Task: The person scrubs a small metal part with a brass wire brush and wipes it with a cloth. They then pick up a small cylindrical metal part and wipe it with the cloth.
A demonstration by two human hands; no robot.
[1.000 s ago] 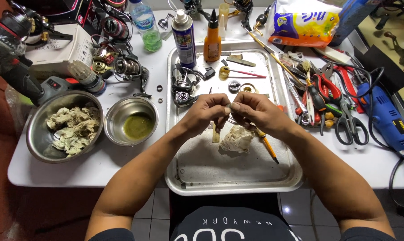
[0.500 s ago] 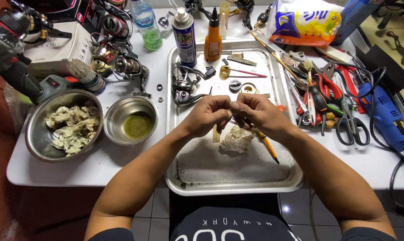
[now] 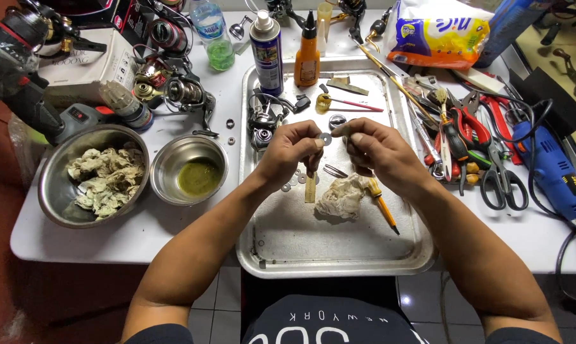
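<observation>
Over a metal tray [image 3: 288, 248], my left hand [image 3: 291, 153] pinches a small flat washer [image 3: 326, 137] between thumb and fingertips. My right hand [image 3: 374, 153] is close beside it, fingers curled on a small metal part [image 3: 340, 129] at its fingertips. Below the hands lie a crumpled rag [image 3: 342, 196], several loose washers [image 3: 295, 180], a small yellowish strip [image 3: 310, 188] and an orange-handled tool [image 3: 382, 207]. Fishing reel parts [image 3: 262, 124] sit at the tray's upper left.
A spray can [image 3: 267, 44] and an orange bottle [image 3: 307, 54] stand at the tray's back. To the left are a bowl of greenish liquid [image 3: 197, 175] and a bowl of used rags [image 3: 103, 178]. Pliers, scissors [image 3: 498, 181] and a blue power tool [image 3: 552, 172] lie on the right.
Both hands have lifted slightly and parted a little. The washer now shows between my left fingertips; before, the hands were closed together over the rag.
</observation>
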